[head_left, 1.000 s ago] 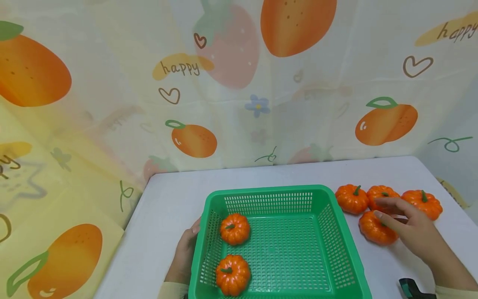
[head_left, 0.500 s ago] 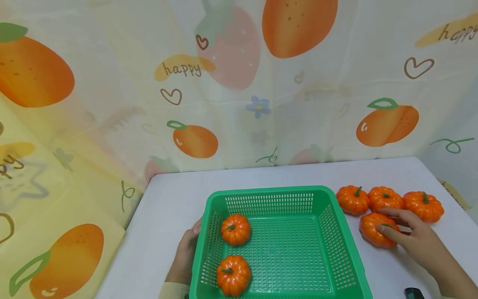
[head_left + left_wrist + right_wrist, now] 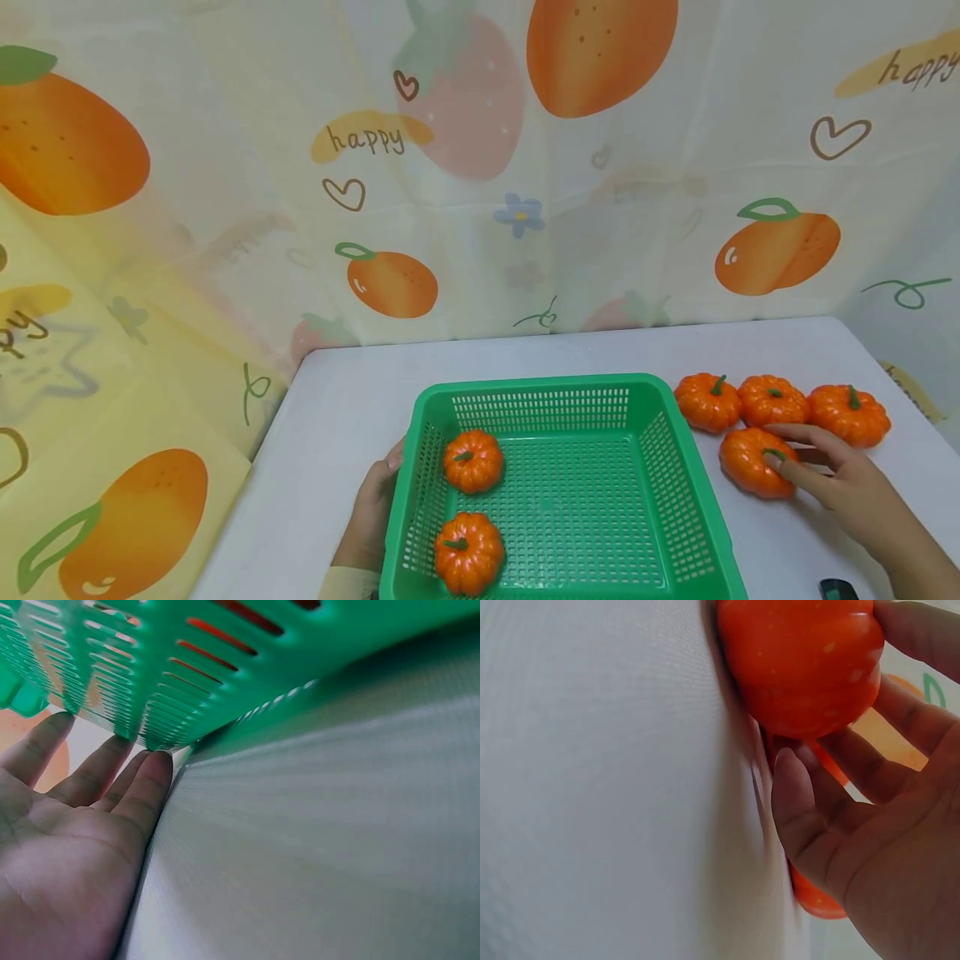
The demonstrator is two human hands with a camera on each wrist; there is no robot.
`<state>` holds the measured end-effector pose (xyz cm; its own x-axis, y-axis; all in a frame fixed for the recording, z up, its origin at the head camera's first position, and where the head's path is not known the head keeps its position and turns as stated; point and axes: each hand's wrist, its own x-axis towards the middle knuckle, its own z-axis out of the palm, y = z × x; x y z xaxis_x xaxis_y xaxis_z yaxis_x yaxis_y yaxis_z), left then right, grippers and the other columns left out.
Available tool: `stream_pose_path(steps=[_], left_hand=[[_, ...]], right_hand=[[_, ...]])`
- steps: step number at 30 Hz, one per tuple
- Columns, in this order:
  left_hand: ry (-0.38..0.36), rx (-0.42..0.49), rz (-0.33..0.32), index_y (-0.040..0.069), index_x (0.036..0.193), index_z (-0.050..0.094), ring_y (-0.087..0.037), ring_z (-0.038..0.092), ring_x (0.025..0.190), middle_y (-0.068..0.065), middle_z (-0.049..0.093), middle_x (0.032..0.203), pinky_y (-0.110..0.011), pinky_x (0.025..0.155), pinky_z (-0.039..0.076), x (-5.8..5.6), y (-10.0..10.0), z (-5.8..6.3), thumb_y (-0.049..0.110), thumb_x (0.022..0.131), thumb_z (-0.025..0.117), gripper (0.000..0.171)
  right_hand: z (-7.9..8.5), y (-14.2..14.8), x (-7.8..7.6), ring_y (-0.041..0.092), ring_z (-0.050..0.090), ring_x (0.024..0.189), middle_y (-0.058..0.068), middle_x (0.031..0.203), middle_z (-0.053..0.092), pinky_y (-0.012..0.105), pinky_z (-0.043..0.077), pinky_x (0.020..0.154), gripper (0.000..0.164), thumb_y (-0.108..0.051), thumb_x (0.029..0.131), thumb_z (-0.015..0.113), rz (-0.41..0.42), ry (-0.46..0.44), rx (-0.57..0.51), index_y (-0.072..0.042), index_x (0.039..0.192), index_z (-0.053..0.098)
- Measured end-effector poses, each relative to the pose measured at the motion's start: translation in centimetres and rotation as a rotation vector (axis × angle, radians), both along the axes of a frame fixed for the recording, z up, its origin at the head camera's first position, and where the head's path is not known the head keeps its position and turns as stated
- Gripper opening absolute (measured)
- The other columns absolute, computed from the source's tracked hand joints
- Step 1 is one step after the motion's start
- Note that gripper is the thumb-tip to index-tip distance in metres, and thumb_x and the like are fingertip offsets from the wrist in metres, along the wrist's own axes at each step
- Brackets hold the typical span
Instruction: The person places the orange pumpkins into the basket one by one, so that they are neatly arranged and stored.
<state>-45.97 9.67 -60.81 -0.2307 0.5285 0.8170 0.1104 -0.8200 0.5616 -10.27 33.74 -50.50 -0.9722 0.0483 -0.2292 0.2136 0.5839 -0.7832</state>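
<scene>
My right hand [image 3: 855,475] holds a small orange toy pumpkin [image 3: 753,463] on the table, right of a green plastic basket [image 3: 693,492]. Its thumb is near the green stem and the fingers lie on the far side. From the right wrist view, thumb and fingertips rest against the side of this pumpkin [image 3: 802,667]; the pumpkin hides some fingertips. My left hand [image 3: 371,500] touches the basket's left wall. In the left wrist view its fingers stretch out nearly straight, fingertips on the slotted wall [image 3: 180,682]. Inside the basket, along the left, sit two pumpkins [image 3: 474,461].
A row of pumpkins [image 3: 772,401] stands behind the held one, right of the basket's back corner. The white table [image 3: 330,392] ends at a fruit-printed curtain [image 3: 480,233]. A dark object [image 3: 837,589] shows at the bottom right edge.
My right hand has come down a little and closed in on the near pumpkin, which has turned or shifted slightly. The left hand and basket stay put.
</scene>
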Motion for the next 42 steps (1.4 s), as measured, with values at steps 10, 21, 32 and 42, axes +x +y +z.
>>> stream_pose_path(steps=[10, 21, 32, 42], left_hand=[[0.078, 0.089, 0.148, 0.023, 0.11, 0.075, -0.022, 0.062, 0.093, 0.001, 0.075, 0.107, -0.036, 0.089, 0.054, 0.4, 0.3, -0.6, 0.035, 0.106, 0.066, 0.016], [0.041, 0.031, 0.071, 0.025, 0.112, 0.075, -0.019, 0.065, 0.097, 0.001, 0.075, 0.109, -0.037, 0.087, 0.056, 0.4, 0.0, -0.5, 0.04, 0.104, 0.072, 0.018], [0.03, 0.029, 0.118, 0.023, 0.106, 0.077, -0.022, 0.062, 0.087, 0.0, 0.075, 0.102, -0.033, 0.082, 0.053, 0.5, 0.2, -0.2, 0.033, 0.105, 0.069, 0.013], [0.027, 0.039, 0.268, 0.003, 0.09, 0.064, -0.023, 0.06, 0.086, -0.008, 0.07, 0.093, -0.032, 0.083, 0.052, 0.8, 0.3, -0.5, 0.008, 0.093, 0.053, 0.013]], right_hand=[[0.1, -0.2, 0.1, 0.049, 0.056, 0.119, 0.039, 0.15, 0.044, 0.038, 0.058, 0.074, 0.057, -0.038, 0.112, 0.064, 0.005, 0.0, -0.025, 0.006, 0.148, 0.051], [-0.2, 0.1, 0.0, 0.048, 0.057, 0.119, 0.04, 0.152, 0.042, 0.04, 0.058, 0.079, 0.067, -0.046, 0.11, 0.066, 0.006, -0.029, -0.013, 0.004, 0.153, 0.05], [-0.4, 0.1, 0.1, 0.05, 0.055, 0.12, 0.039, 0.153, 0.042, 0.04, 0.057, 0.077, 0.067, -0.045, 0.11, 0.067, 0.01, -0.022, -0.022, 0.004, 0.152, 0.05], [-0.5, 0.1, 0.1, 0.05, 0.056, 0.118, 0.038, 0.152, 0.043, 0.038, 0.059, 0.077, 0.064, -0.042, 0.11, 0.068, 0.001, 0.002, -0.023, 0.004, 0.151, 0.052]])
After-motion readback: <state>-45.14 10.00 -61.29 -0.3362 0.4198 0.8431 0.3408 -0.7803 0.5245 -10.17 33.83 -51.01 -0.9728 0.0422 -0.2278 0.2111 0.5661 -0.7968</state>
